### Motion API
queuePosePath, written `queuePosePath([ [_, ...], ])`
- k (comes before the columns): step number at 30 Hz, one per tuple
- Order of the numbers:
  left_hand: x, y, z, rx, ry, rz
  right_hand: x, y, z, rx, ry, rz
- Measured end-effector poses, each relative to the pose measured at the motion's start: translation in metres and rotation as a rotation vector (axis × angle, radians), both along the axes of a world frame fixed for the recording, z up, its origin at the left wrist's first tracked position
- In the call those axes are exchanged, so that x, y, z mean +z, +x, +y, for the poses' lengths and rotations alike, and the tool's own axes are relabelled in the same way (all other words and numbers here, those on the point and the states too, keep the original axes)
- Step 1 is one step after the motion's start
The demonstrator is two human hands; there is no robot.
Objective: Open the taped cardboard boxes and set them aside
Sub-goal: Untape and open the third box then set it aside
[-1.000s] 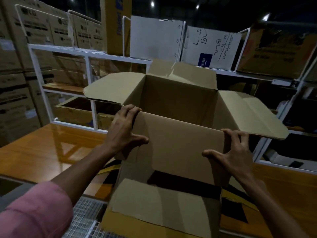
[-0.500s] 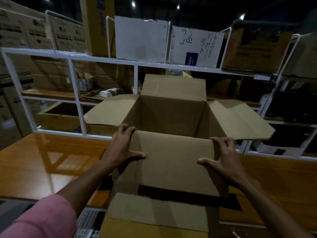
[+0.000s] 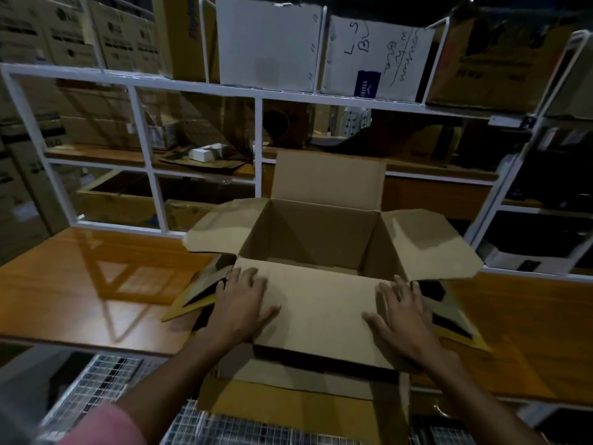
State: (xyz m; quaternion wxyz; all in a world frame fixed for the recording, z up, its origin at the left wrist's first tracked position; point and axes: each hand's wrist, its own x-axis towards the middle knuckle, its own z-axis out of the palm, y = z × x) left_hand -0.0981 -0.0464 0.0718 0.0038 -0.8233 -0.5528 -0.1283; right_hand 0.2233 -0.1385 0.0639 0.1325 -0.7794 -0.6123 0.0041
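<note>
**Both hands flat on the near flap of the open box**

Nearest the camera, below the wrists, a pink sleeve (image 3: 106, 425) covers the left upper arm, and a wire grid (image 3: 96, 390) runs under both forearms. Between the forearms lies a flat cardboard sheet (image 3: 288, 409), partly under the box.

The left hand (image 3: 242, 305) lies palm down with fingers straight and spread on the left end of the near flap (image 3: 321, 309). The right hand (image 3: 401, 316) lies the same way on the flap's right end. The two hands are well apart, pressing on the flap and gripping nothing.

The box (image 3: 308, 232) stands just beyond the fingertips, on the table (image 3: 96, 284), its opening facing up. Its left flap (image 3: 221, 229) spreads outward beyond the left hand, its right flap (image 3: 430, 245) beyond the right hand, and the far flap (image 3: 327, 178) stands upright across the opening from both hands. What sits at the bottom of the box is too dim to tell.

Farther off, past the far flap, a white rack (image 3: 256, 91) holds more cartons; a white carton (image 3: 266, 43) and a carton with handwriting (image 3: 375, 56) stand on its upper shelf.
</note>
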Motion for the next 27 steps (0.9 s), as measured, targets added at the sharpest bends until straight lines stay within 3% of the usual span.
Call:
queuePosePath([
  [9,0.01,0.065,-0.023,-0.152,0.269,-0.106,0.021,-0.022,-0.006,0.072,0.168,-0.05],
  [19,0.017,0.111,-0.035,-0.232,0.236,-0.101,0.027,-0.01,-0.015,0.078,0.251,-0.061],
  [27,0.043,0.221,-0.054,-0.37,0.291,-0.099,0.036,0.082,-0.062,0.002,0.347,-0.079],
])
